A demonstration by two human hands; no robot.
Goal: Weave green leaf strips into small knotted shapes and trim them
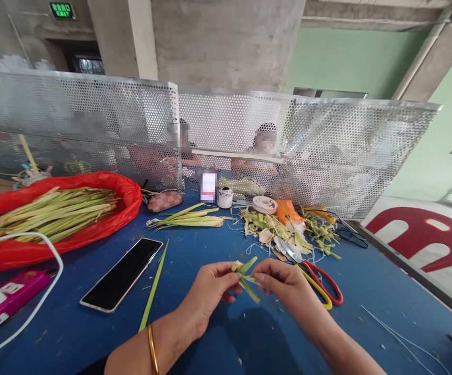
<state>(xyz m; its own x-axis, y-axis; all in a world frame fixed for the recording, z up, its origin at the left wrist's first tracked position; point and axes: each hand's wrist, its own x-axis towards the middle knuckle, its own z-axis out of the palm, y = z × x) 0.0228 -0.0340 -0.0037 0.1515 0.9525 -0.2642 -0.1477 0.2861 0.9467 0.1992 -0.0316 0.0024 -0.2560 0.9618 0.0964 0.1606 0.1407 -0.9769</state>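
My left hand (pixel 206 294) and my right hand (pixel 284 286) meet above the blue table (pixel 218 338), both pinching a small folded piece of green leaf strip (pixel 245 276) between thumb and fingers. My left wrist wears a gold bangle (pixel 152 349). Scissors with red and yellow handles (pixel 319 284) lie just right of my right hand. A single long green leaf strip (pixel 153 289) lies on the table left of my left hand, beside a black phone (pixel 122 273).
A red plastic bag (pixel 54 245) holds several green leaf strips at the left. More strips (pixel 187 219) and a pile of trimmings (pixel 284 232) lie farther back. A thread spool (pixel 225 198), white cable (pixel 42 291) and perforated metal screen (pixel 249 130) are present; people sit behind it. A red chair (pixel 421 239) stands right.
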